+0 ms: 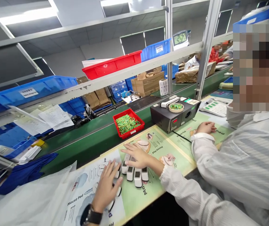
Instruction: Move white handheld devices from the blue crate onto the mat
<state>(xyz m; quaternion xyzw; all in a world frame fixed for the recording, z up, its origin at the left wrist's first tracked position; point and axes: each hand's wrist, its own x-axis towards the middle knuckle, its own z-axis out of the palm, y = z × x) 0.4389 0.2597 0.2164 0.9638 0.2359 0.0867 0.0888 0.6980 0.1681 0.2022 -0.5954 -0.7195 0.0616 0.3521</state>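
Observation:
My left hand (106,185), with a dark watch on the wrist, lies flat with fingers spread on several small white devices (118,191) on the printed mouse-pad sheet (134,201). It holds nothing. My right hand is out of view. Just right of it, a co-worker's hand (136,155) in a white sleeve rests on a row of the same white devices (137,175). The co-worker's other hand (206,127) lies on the bench by a black box.
A red tray of green cells (127,124) sits on the green conveyor (94,141). A black tester box (172,116) carries a small dish of green cells (176,107). Blue and red bins stand on the shelf (112,66). A clear plastic bag (30,197) lies at left.

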